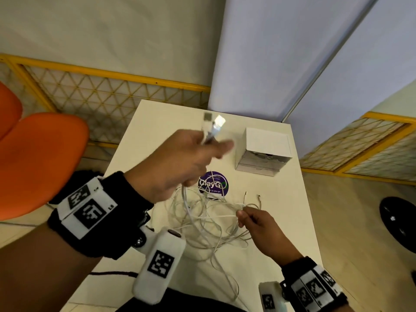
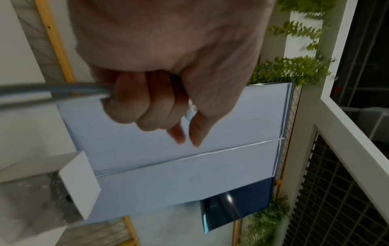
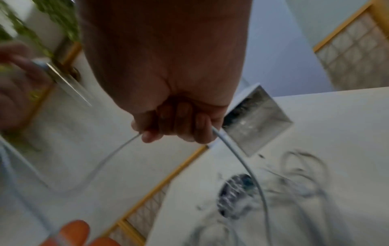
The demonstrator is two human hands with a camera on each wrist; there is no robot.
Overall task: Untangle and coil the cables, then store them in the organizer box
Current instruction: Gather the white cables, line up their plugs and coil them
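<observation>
A tangle of thin white cables (image 1: 209, 226) lies on the white table (image 1: 299, 221) in front of me. My left hand (image 1: 186, 158) is raised above it and grips cable ends, with their USB plugs (image 1: 213, 122) sticking up past the fingers; the left wrist view shows the fingers (image 2: 147, 109) curled round the cable (image 2: 52, 90). My right hand (image 1: 256, 224) sits low at the right of the tangle and pinches a cable strand (image 3: 231, 149) in its curled fingers (image 3: 179, 126). The white organizer box (image 1: 263, 152) with clear drawers stands at the table's back right, apart from both hands.
A round purple sticker (image 1: 213, 183) lies on the table between the tangle and the box. Orange chairs (image 1: 38, 158) stand to the left. Yellow-framed mesh panels (image 1: 108, 93) and pale blue boards (image 1: 270, 52) close off the back.
</observation>
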